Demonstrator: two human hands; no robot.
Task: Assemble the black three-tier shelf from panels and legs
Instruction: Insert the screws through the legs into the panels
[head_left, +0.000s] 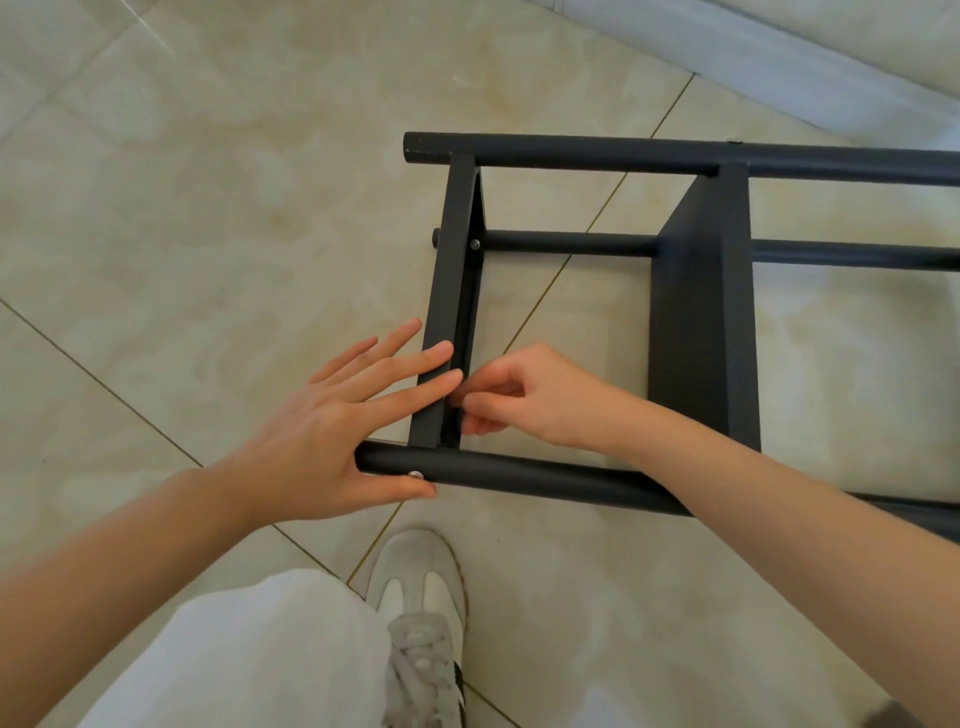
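Black three-tier shelf (701, 312) lies sideways on the tiled floor (208, 208), left hand (332, 431) pressing straight fingers across its end panel (452, 260) and near leg (519, 475), right hand (535, 400) pinching that panel's inner edge with curled fingertips.

cut off by the right edge: the shelf (701, 312), its long legs (571, 153) running out of view, so no telling how far. too small and too shadowed to make out: the thing, if any, between the pinched fingertips of the right hand (535, 400), tight against the dark inner side of the end panel (447, 291). masked by the right forearm: a stretch of the near leg (519, 473). behind that leg: a strip of the left hand (332, 426). half covered by the trouser leg (249, 654): the shoe (421, 587). clipped in the bottom right corner: a dark scrap (888, 714), not identifiable.
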